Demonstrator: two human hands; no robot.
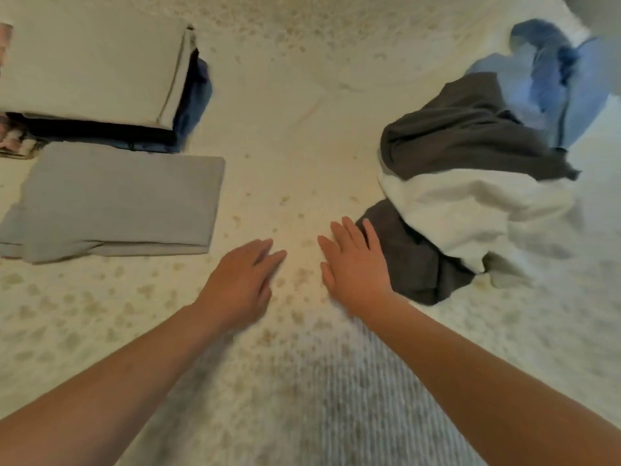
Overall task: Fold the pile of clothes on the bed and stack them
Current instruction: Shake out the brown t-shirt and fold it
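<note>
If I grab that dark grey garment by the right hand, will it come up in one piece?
Probably floppy: the dark grey garment lies crumpled. The white garment overlaps it, so lifting may drag that along. It looks light.

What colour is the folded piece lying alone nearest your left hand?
Light grey, plain: the folded piece shows clearly in the head view.

A single wide-angle head camera looks steeply down and forward from close above the bed (302,136), both forearms entering from 6 o'clock, a folded stack (94,79) at 10 o'clock and the unfolded pile (477,169) at 2 o'clock
</note>
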